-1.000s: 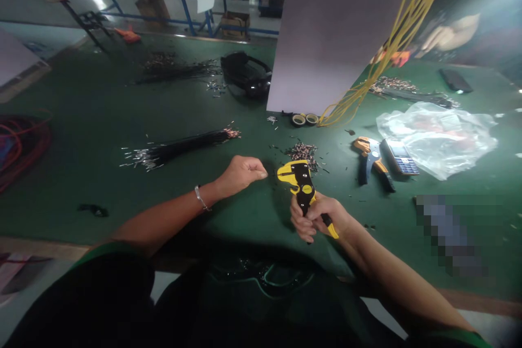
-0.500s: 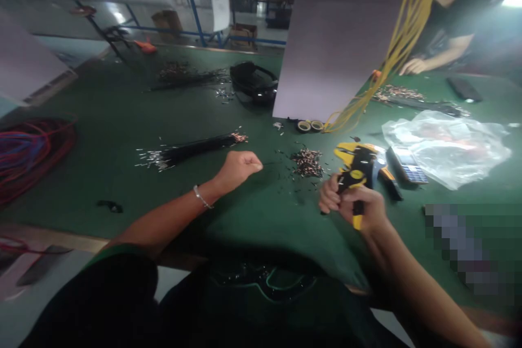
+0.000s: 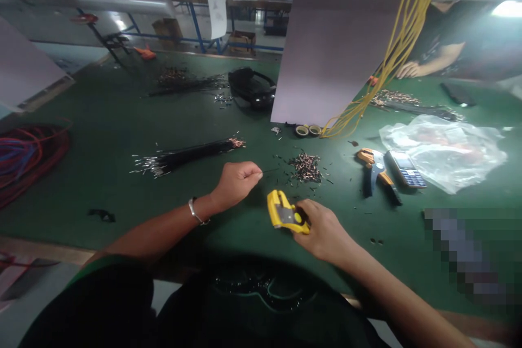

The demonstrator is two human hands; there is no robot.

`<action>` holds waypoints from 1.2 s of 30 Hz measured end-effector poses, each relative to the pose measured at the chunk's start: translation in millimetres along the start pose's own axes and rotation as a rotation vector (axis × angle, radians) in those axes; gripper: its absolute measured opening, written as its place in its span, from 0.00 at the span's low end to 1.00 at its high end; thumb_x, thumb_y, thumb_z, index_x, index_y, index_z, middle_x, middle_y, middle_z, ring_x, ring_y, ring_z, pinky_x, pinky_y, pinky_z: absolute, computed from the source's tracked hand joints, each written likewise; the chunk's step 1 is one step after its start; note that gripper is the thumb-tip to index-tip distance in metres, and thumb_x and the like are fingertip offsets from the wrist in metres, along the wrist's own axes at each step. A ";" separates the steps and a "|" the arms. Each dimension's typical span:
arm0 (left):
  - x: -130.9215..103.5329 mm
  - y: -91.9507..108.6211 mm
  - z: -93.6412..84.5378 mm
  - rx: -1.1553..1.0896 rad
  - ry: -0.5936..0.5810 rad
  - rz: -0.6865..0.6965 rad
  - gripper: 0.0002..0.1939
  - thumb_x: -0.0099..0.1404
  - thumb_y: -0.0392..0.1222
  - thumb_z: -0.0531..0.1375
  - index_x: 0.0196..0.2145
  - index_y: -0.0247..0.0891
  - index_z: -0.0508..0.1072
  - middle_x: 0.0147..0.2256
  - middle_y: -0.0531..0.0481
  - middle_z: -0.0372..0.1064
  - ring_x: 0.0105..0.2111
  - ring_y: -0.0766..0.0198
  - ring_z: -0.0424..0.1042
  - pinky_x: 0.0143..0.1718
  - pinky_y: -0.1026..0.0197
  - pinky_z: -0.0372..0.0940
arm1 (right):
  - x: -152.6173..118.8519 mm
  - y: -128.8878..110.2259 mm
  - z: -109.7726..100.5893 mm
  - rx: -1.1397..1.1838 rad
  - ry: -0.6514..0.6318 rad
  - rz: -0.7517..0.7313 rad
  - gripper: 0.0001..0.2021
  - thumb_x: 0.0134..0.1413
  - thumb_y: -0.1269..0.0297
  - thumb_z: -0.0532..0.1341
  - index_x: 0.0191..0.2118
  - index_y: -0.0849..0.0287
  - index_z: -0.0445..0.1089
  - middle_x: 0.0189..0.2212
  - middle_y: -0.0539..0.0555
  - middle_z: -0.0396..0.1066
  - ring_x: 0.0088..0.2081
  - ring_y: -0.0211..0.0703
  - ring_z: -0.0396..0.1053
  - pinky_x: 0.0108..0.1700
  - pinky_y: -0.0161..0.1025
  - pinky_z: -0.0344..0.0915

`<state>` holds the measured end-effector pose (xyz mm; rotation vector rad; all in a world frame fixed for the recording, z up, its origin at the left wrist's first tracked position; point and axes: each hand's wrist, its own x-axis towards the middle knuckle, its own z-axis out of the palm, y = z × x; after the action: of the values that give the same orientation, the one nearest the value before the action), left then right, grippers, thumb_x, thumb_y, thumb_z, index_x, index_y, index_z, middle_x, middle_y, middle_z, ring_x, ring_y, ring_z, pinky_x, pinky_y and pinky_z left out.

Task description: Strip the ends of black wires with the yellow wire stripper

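Observation:
My left hand (image 3: 238, 184) is closed in a pinch on a thin black wire (image 3: 269, 171), whose free end points right. My right hand (image 3: 322, 228) grips a yellow and black wire stripper (image 3: 284, 213) by its handles, its head turned up and left, just below the wire and apart from it. Behind the tool lies a heap of short copper-tipped black offcuts (image 3: 305, 167). Left of it, beyond my left hand, rests a bundle of black wires (image 3: 191, 155) with silvery ends at the left and coppery ends at the right.
On the green table (image 3: 134, 125) are an orange and blue hand tool (image 3: 377, 171), a keypad phone (image 3: 405, 168), a clear plastic bag (image 3: 448, 152) and two tape rolls (image 3: 308, 130). Yellow wires (image 3: 391, 60) hang past a grey panel (image 3: 330, 54). Red-blue coils (image 3: 32, 157) lie left. Another person's hand (image 3: 410, 69) rests far right.
My right hand has brought the wire stripper left and toward me, close to my left hand, and turned its head leftward. My left hand stays nearly in place, still pinching the wire.

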<state>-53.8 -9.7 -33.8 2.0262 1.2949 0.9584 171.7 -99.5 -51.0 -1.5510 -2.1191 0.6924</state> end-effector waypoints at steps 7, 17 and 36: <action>-7.0 3.2 1.8 0.106 0.031 0.153 0.10 0.60 0.37 0.57 0.22 0.37 0.74 0.20 0.53 0.71 0.21 0.70 0.67 0.26 0.66 0.58 | 1.7 4.1 16.0 -0.129 0.044 -0.089 0.12 0.38 0.69 0.58 0.35 0.60 0.65 0.30 0.56 0.68 0.32 0.48 0.66 0.35 0.42 0.60; -9.7 13.8 -3.7 0.071 0.037 0.111 0.09 0.60 0.36 0.57 0.23 0.37 0.75 0.20 0.54 0.71 0.21 0.71 0.66 0.25 0.68 0.58 | 0.3 3.1 14.8 -0.242 0.064 -0.108 0.13 0.39 0.67 0.61 0.36 0.59 0.68 0.31 0.56 0.70 0.34 0.49 0.66 0.36 0.42 0.60; -12.5 12.1 3.0 0.080 -0.049 0.231 0.09 0.61 0.35 0.58 0.25 0.37 0.75 0.20 0.54 0.71 0.21 0.71 0.68 0.26 0.68 0.59 | 37.9 -13.1 -21.8 0.373 0.097 -0.061 0.11 0.57 0.63 0.60 0.45 0.57 0.72 0.39 0.57 0.75 0.37 0.45 0.73 0.42 0.46 0.69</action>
<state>-48.6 -26.1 -29.9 2.2836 1.1069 0.9648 164.2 -63.4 -24.1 -1.2846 -1.8317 0.9113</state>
